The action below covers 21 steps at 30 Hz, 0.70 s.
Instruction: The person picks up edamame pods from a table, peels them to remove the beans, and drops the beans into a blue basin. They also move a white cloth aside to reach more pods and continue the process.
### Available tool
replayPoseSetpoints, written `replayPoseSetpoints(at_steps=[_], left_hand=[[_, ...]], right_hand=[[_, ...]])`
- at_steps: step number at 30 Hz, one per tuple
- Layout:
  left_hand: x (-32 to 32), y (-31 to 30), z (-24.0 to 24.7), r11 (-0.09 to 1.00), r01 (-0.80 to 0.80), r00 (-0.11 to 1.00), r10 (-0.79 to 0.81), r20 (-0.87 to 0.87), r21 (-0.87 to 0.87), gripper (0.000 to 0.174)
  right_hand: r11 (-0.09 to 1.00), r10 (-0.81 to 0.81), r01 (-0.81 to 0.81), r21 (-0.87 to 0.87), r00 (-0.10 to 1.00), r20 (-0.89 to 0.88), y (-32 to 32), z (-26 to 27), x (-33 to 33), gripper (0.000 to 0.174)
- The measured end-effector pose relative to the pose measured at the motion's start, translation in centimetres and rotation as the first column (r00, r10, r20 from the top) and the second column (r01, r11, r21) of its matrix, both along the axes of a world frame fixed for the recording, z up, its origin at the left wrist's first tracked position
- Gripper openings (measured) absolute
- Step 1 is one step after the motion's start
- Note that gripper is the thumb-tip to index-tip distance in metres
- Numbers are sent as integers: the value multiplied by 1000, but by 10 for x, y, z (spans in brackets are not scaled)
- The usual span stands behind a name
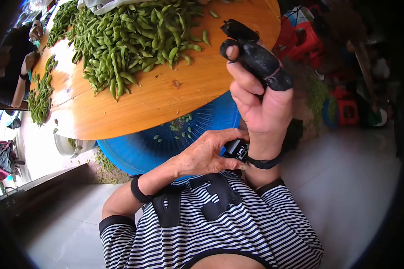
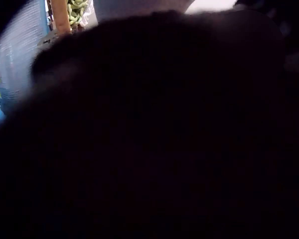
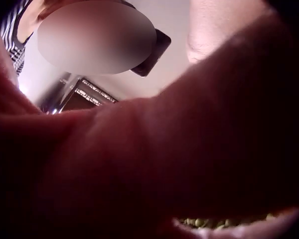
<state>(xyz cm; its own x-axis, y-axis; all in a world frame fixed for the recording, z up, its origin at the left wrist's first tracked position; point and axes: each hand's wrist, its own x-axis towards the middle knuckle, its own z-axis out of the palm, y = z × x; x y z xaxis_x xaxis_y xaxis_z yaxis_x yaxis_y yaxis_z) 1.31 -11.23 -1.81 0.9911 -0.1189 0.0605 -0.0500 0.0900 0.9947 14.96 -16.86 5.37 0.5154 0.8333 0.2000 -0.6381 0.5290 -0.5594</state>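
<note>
In the head view my left hand (image 1: 204, 152) reaches across my body. Its thumb and fingers grip a small black wrist camera (image 1: 235, 150) strapped at my right wrist. My right hand (image 1: 262, 101) is raised beside the table, palm towards me, its fingers loosely bent. Black finger covers (image 1: 260, 60) wrap its thumb and a finger, and a thin band circles the thumb's cover. Dark, close shapes fill most of both wrist views.
Green soybean pods (image 1: 130, 45) lie heaped on the round wooden table (image 1: 166, 103). Below its edge sits a blue basin (image 1: 134, 154) with some loose beans (image 1: 182, 125). Red stools (image 1: 300, 42) stand at the right. Another person's arm (image 1: 22, 78) rests at the table's left.
</note>
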Motion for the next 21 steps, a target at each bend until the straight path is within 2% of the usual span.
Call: replayPoseSetpoints(at_steps=[1,2,4,5,6,7,8,9,10,11,12,13,14,15,16,17,18,20,21], left_hand=[[0,2,-1,998,35,999,-33,-37,44,57],[0,2,1,998,35,999,-33,-38,43,57],[-3,2,8,991,-26,999,30,-23,135,46],[-4,2,10,991,-26,999,29,-26,133,46],[-5,2,13,996,-3,988,17,-152,94,45],[-5,1,14,998,15,961,1,-275,54,43],[-6,-3,7,999,16,961,-1,-277,52,43],[-6,-8,-1,997,-60,969,46,-242,-50,40],[-6,-12,-7,979,-132,972,98,-212,-154,37],[-8,-13,-10,979,-129,973,95,-212,-156,37],[-8,-12,-6,952,-165,946,78,-315,-257,34],[-8,-11,-3,913,-209,909,49,-413,-351,32],[-8,-7,-1,913,-206,909,46,-414,-353,32],[-6,-2,1,932,-192,895,37,-445,-309,31],[-5,1,2,948,-176,879,31,-475,-264,31],[-6,-1,0,915,-206,878,16,-479,-348,29],[-6,-4,-1,914,-206,877,16,-480,-348,29],[-7,-10,-3,907,-237,854,24,-520,-348,31],[-8,-13,-3,907,-236,853,22,-521,-349,31]], right_hand=[[998,-43,43,-54,999,7,3,4,-4,30],[998,-43,43,-55,999,7,7,1,-6,30],[958,-191,250,-138,921,339,12,-5,-11,30],[933,-193,286,-219,910,366,14,-5,-14,30],[856,-216,435,-280,792,571,15,-11,-16,26],[785,-255,585,-203,604,755,19,-15,-18,24],[705,-260,703,-89,373,890,22,-19,-20,22],[672,-279,740,0,253,926,26,-28,-18,17],[645,-319,753,130,111,941,29,-32,-17,20],[635,-282,749,187,0,959,29,-37,-14,25],[629,-243,738,244,-111,964,27,-44,-11,31],[627,-240,740,241,-111,964,25,-49,-9,31],[618,-184,746,249,-170,968,22,-54,-7,29],[609,-127,750,257,-228,965,20,-59,-6,27],[609,-126,751,256,-227,966,18,-66,-5,27],[620,-66,750,231,-243,968,16,-73,-5,31],[629,-6,750,204,-258,966,16,-75,-5,36],[608,-18,774,177,-209,978,16,-72,-6,30],[594,-80,794,133,-106,991,19,-71,-3,28]])
